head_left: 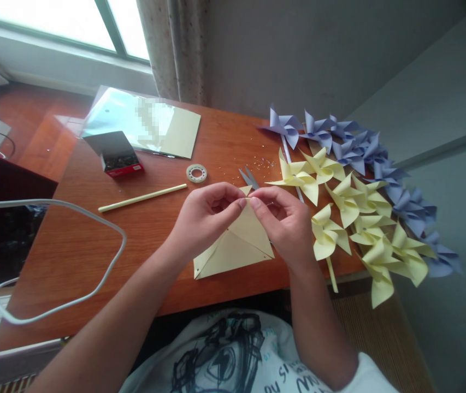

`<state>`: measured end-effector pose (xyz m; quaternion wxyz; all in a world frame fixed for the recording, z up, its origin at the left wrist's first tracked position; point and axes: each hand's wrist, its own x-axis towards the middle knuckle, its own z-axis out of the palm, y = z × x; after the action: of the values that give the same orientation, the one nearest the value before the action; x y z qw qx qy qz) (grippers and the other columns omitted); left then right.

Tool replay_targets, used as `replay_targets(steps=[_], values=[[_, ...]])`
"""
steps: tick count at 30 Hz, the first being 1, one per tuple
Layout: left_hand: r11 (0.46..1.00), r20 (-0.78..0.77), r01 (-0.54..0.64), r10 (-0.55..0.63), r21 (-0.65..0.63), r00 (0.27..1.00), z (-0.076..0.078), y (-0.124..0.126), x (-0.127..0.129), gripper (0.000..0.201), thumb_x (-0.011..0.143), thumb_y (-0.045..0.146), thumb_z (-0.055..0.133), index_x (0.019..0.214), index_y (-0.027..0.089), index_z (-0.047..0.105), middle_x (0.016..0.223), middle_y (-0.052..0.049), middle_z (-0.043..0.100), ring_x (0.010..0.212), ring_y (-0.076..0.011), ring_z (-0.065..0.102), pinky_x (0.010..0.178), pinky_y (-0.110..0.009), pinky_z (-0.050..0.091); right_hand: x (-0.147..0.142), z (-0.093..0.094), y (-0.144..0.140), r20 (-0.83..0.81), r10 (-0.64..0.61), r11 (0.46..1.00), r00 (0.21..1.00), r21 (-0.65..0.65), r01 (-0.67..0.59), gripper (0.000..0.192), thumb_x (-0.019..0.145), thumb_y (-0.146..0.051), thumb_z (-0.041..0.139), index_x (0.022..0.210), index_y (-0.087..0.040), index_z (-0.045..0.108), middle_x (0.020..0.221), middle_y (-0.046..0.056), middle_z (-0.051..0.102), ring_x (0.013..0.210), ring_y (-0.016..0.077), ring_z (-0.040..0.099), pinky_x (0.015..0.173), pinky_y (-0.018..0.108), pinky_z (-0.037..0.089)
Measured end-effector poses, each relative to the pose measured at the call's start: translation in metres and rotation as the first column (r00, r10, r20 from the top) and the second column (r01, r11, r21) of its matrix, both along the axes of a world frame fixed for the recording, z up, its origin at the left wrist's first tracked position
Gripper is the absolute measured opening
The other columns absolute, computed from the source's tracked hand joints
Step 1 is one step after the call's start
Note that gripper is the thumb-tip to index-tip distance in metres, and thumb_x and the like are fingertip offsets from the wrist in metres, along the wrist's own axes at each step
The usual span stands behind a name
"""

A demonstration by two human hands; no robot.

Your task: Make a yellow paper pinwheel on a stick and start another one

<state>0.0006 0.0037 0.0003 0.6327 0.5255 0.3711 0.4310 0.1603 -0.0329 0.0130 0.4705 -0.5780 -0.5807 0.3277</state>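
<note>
A yellow square of paper (236,251), cut along its diagonals and with small holes near its corners, lies over the table in front of me. My left hand (212,210) pinches its far part between thumb and bent fingers. Right beside it, my right hand (284,218) grips the same far part, the two thumb tips almost touching. Whatever small thing may sit between the fingertips is hidden. Just beyond the hands, the grey blades of a pair of scissors (249,179) stick out.
Yellow pinwheels (345,199) and purple pinwheels (355,147) crowd the right side. To the left are a rolled yellow paper stick (142,197), a tape roll (196,173), an open box (122,164) and a plastic sleeve of paper (179,131). A white cable (122,240) loops over the left edge.
</note>
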Motion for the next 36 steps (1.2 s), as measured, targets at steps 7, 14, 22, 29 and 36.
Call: replay_targets(steps=[7, 14, 22, 29, 36], values=[[0.987, -0.127, -0.023, 0.043, 0.161, 0.991, -0.0045, -0.0009, 0.0, 0.014, 0.088, 0.028, 0.07, 0.087, 0.014, 0.071, 0.077, -0.003, 0.068, 0.067, -0.0126, 0.057, 0.059, -0.023, 0.044, -0.0014, 0.0009, 0.0012, 0.154, -0.013, 0.998, 0.988, 0.068, 0.002, 0.007, 0.092, -0.026, 0.066, 0.088, -0.023, 0.071, 0.088, 0.001, 0.072, 0.078, 0.0163, 0.067, 0.069, 0.03, 0.054], [0.943, -0.226, -0.044, 0.125, 0.33, 0.966, -0.0036, -0.0021, 0.0006, 0.008, 0.087, 0.019, 0.066, 0.083, 0.014, 0.07, 0.07, -0.001, 0.065, 0.06, -0.0099, 0.052, 0.053, -0.022, 0.039, -0.0009, 0.0039, 0.0019, 0.24, -0.003, 0.992, 0.971, 0.121, -0.027, 0.008, 0.091, -0.02, 0.064, 0.084, -0.022, 0.069, 0.083, 0.0, 0.07, 0.075, 0.0148, 0.064, 0.068, 0.029, 0.052], [0.945, -0.213, -0.03, 0.104, 0.326, 0.972, -0.0079, -0.0022, 0.0014, 0.009, 0.089, 0.02, 0.066, 0.083, 0.014, 0.069, 0.071, -0.001, 0.065, 0.06, -0.01, 0.052, 0.053, -0.022, 0.04, 0.0002, 0.001, 0.0016, 0.169, -0.018, 0.997, 0.985, 0.083, 0.004, 0.01, 0.088, -0.015, 0.063, 0.085, -0.021, 0.07, 0.084, 0.0, 0.071, 0.076, 0.015, 0.066, 0.069, 0.028, 0.053], [0.958, -0.188, -0.06, 0.116, 0.282, 0.975, -0.0057, -0.0024, 0.0014, 0.01, 0.089, 0.024, 0.068, 0.085, 0.015, 0.069, 0.074, -0.002, 0.067, 0.062, -0.011, 0.055, 0.053, -0.022, 0.041, 0.0005, -0.0016, 0.001, 0.095, -0.013, 0.997, 0.995, 0.08, 0.006, 0.005, 0.09, -0.023, 0.067, 0.087, -0.021, 0.07, 0.086, 0.001, 0.071, 0.078, 0.0155, 0.067, 0.071, 0.029, 0.055], [0.935, -0.221, -0.055, 0.14, 0.351, 0.965, -0.0083, -0.0024, 0.0012, 0.007, 0.088, 0.022, 0.068, 0.085, 0.016, 0.069, 0.07, 0.0, 0.065, 0.061, -0.0106, 0.056, 0.054, -0.022, 0.042, 0.0014, 0.0043, 0.0008, 0.187, 0.037, 0.993, 0.982, 0.106, -0.058, 0.008, 0.093, -0.02, 0.064, 0.086, -0.021, 0.069, 0.085, 0.0, 0.069, 0.078, 0.0147, 0.065, 0.071, 0.029, 0.053]])
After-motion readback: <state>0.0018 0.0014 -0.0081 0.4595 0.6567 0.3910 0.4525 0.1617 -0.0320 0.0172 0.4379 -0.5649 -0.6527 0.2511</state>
